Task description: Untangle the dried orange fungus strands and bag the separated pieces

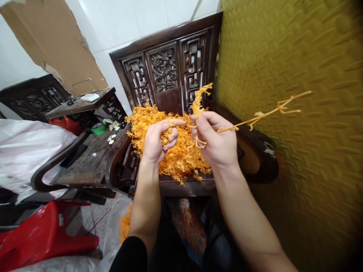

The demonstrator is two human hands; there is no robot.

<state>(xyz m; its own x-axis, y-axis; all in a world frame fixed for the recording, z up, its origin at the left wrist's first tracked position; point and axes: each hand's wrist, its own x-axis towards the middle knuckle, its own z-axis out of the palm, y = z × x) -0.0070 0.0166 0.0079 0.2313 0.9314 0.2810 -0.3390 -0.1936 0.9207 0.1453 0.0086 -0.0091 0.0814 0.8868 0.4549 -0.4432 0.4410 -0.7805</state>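
My right hand (219, 141) pinches an orange artificial-looking sprig (200, 99) between thumb and fingers. The sprig's frilly end rises above the fingertips, and its thin branching stem (268, 112) sticks out to the right past the back of the hand. Facing it, my left hand (157, 141) has its fingers curled and its index finger stretched toward the right fingertips. A small orange piece (171, 125) shows by the left thumb; more orange bits lie within the curled fingers. Beneath and behind both hands is a heap of orange frilly pieces (181, 164) on a dark wooden chair (170, 28).
A yellow textured panel (297, 56) stands close on the right. To the left are a second wooden chair (79, 170) with a green tape roll (98, 129), a white bag (28, 151), and a red plastic stool (48, 230). A clear bag (112, 223) holding orange pieces sits below.
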